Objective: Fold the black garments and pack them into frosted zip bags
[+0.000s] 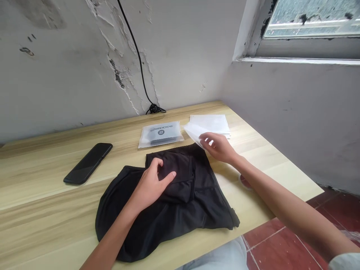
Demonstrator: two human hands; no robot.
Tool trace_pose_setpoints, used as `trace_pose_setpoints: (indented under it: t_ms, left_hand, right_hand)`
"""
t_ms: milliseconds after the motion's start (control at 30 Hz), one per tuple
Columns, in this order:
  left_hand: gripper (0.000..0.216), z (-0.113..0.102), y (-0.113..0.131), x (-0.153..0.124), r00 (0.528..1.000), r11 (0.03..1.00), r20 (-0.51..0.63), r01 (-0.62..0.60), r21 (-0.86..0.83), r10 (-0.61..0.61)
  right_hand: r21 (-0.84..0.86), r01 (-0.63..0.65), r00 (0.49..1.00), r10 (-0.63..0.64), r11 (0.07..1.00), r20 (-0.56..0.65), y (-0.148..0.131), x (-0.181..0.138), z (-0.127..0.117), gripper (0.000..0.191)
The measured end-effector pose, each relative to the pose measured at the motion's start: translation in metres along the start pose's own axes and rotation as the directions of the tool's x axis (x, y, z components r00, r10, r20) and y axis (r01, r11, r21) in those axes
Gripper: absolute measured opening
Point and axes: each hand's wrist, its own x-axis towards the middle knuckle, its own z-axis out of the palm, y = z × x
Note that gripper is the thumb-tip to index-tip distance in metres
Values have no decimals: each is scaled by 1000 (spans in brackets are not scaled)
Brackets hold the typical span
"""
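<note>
The left hand (150, 187) is resting open on the folded black garment (180, 210), which is lying outside any bag on the worktop (42, 187); the right hand (218, 147) is pinching the edge of a translucent white bag (194, 131) near a stack of white bags (209, 123).

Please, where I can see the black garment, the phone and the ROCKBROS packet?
Black garment (202, 210), head view, folded middle.
Phone (87, 164), head view, dark screen.
ROCKBROS packet (161, 134), head view, printed label.
</note>
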Motion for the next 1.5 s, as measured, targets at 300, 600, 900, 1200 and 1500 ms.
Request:
trace_pose_setpoints:
  t_ms: [300,600,900,1200,1500]
  left_hand:
    - [50,-3,16,9,903,756,332,414,-507,-272]
    - [43,5,26,22,908,676,407,364,-641,-102]
    - [40,23,18,39,918,759,323,377,-531,-231]
    - [22,31,28,37,991,903,120,98,-419,-52]
    - [28,52,31,33,892,654,405,428,-624,-198]
  right_hand:
    - [-24,48,984,-43,999,173,-23,-10,17,21]
    - [213,5,979,-48,977,198,-27,-8,14,14]
    - [412,-301,952,298,860,74,-34,-5,23,20]
    - [364,-97,987,136,926,-82,-53,-13,21,13]
    - [492,-228,971,232,840,53,-68,-23,32,13]
